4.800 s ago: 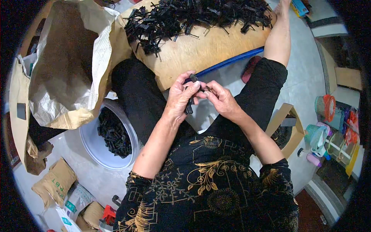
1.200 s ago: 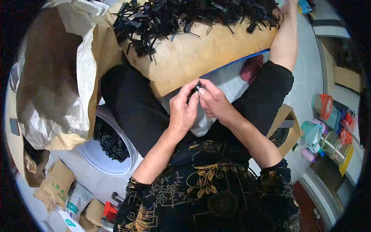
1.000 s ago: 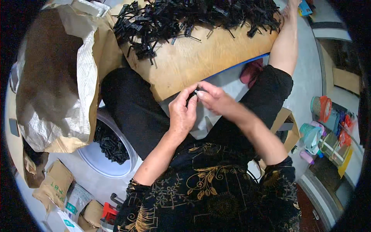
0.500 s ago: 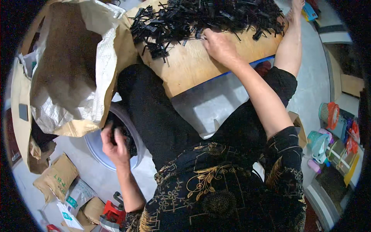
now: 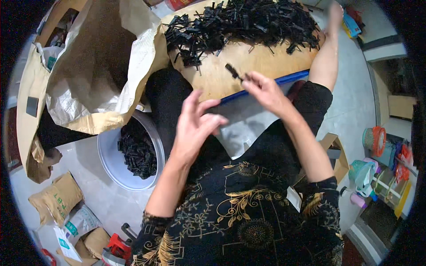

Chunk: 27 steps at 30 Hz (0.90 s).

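My right hand (image 5: 267, 94) pinches one end of a small black plastic part (image 5: 231, 71), a blocky piece on a thin stem, just above the near part of a wooden board (image 5: 208, 84). Across from it, my left hand (image 5: 194, 122) hovers over my lap, fingers apart and nothing in them. A heap of similar black parts (image 5: 248, 24), many with thin stems, covers the far side of the board. To my left on the floor, a white bucket (image 5: 103, 162) holds several short black pieces (image 5: 138, 153). What kind of part these are, I cannot tell.
A large open paper sack (image 5: 128, 99) with a pale woven lining leans beside my left leg, partly over the bucket. Brown packages (image 5: 60, 199) and a red tool-like object (image 5: 117, 248) lie lower left. At right are a cardboard box (image 5: 339, 159) and plastic bags (image 5: 364, 175).
My left hand has come up from the bucket toward my right hand. My right hand has drawn back from the heap with a black part. The view has shifted slightly.
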Available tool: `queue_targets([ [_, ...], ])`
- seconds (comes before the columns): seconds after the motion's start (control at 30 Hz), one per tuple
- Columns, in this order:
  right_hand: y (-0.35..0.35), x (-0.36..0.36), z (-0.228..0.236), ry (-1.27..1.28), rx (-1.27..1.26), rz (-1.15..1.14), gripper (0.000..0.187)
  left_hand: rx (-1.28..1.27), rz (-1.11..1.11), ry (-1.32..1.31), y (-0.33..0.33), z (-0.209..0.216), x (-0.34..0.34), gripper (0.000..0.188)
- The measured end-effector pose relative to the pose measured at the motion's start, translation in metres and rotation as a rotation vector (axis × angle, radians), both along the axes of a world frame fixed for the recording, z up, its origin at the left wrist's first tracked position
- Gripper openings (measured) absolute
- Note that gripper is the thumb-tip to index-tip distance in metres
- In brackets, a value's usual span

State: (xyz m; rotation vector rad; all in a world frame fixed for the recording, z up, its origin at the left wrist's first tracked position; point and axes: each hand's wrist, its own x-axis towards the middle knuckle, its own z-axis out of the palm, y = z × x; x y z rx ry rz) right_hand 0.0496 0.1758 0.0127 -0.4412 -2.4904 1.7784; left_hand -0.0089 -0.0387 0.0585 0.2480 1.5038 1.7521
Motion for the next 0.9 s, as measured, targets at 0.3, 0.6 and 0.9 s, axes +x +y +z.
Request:
queue_targets([
  [0.3,-0.041,0.062,-0.012,0.136,-0.152,-0.078,0.01,0.181,-0.071,-0.339,0.05,-0.035,0.008,0.061],
  [0.6,-0.049,0.076,-0.035,0.13,-0.122,-0.005,0.01,0.149,-0.086,-0.537,0.042,-0.059,0.013,0.05],
  [0.9,-0.045,0.055,-0.017,0.015,-0.01,-0.063,0.014,-0.016,-0.052,-0.204,0.041,-0.078,0.015,0.034],
])
